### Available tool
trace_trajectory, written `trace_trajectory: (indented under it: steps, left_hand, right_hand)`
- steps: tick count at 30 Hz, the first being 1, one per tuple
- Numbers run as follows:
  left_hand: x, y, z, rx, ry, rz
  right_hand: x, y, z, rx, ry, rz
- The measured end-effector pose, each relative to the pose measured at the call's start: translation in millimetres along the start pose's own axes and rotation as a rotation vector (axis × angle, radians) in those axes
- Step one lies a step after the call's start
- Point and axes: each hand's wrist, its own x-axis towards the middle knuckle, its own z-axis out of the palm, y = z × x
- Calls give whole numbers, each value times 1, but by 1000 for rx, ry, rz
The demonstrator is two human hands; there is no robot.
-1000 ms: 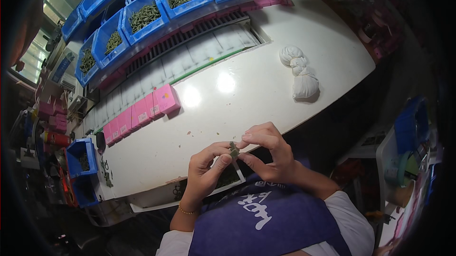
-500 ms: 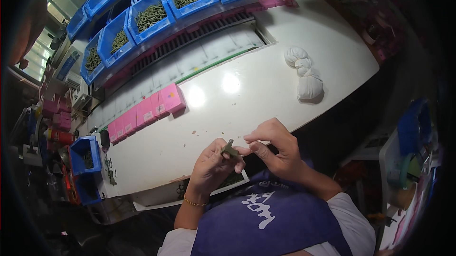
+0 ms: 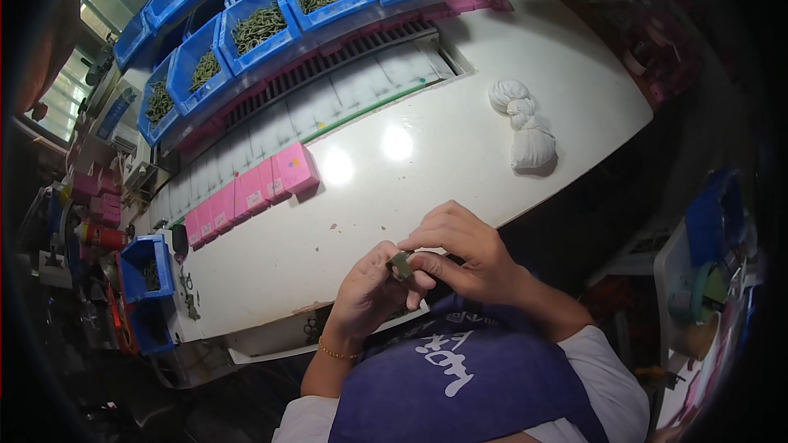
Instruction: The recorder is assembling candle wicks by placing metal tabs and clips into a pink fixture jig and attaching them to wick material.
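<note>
Grasping the small green piece (image 3: 400, 266) in the fingers of the left hand (image 3: 361, 287), by the near edge of the tabletop (image 3: 451, 176); crooking the right hand (image 3: 468, 252) close beside it, grip unclear; ideally holding steady, pressing lightly.

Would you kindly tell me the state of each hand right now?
Left hand: closed, holding a small green piece.
Right hand: partly curled, right up by that piece; whether it grips it cannot be told.
</note>
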Motion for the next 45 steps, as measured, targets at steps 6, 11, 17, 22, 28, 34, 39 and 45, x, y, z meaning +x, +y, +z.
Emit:
trace_trajectory:
  steps: [6, 11, 17, 22, 28, 34, 39, 45]
  left_hand:
    - [-2, 0, 15, 342, 268, 82]
    - [-1, 5, 21, 521, 290, 136]
    - [-2, 2, 19, 517, 279, 157]
    - [-2, 2, 18, 518, 270, 164]
    - [-2, 2, 21, 491, 283, 172]
    - [-3, 3, 19, 514, 273, 181]
    - [-3, 2, 17, 540, 265, 190]
    - [-3, 2, 16, 526, 257, 173]
  right_hand:
    - [-1, 0, 0, -8, -27, 18]
    - [0, -3, -1, -79, -25, -46]
    - [0, -7, -2, -62, 11, -73]
    - [1, -8, -1, -63, 18, -82]
    - [0, -7, -1, -81, 30, -103]
    - [0, -7, -1, -84, 39, -91]
    - [0, -8, 0, -71, 47, -75]
    - [-2, -8, 0, -65, 45, -77]
